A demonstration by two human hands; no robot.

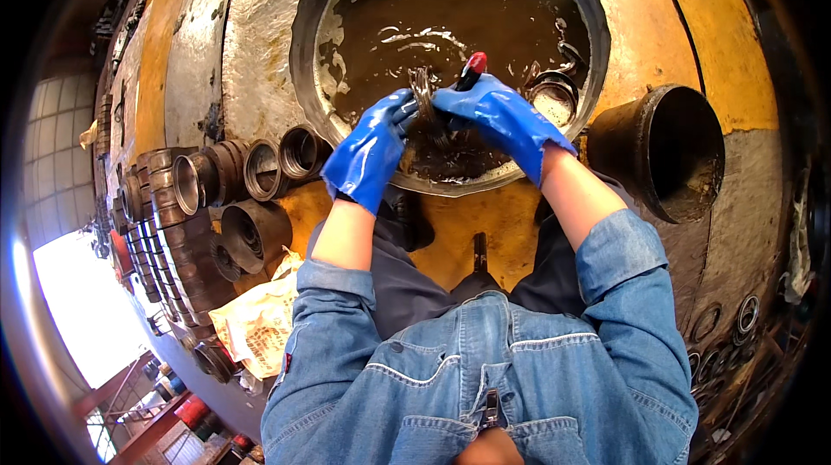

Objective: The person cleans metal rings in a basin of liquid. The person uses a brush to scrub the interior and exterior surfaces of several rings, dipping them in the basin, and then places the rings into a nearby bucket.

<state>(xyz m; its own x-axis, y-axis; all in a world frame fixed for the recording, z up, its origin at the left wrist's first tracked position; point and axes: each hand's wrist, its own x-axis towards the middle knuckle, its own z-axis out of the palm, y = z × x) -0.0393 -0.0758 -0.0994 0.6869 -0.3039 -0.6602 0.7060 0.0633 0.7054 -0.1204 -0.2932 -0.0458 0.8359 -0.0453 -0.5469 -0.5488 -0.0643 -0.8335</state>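
Observation:
Both hands wear wet blue rubber gloves above a round black tub [305, 58] of dirty brown liquid. My left hand [370, 146] has its fingers closed on the left side of a dark, wet metal ring [422, 94], held upright over the near part of the tub. In my right hand [504, 114] is a black handle with a red end [477, 63], pointing up and away. The working end of that tool is hidden behind the glove and the ring, so its kind does not show. Dark liquid lies just below the ring.
Several greasy metal rings [261, 169] stand left of the tub, beside an open hollow cylinder [251, 235] and a crumpled paper sack [257, 318]. A ringed part [552, 94] sits inside the tub's right edge. To the right lies a large black cylinder [684, 153]; several rings [749, 313] lie beyond.

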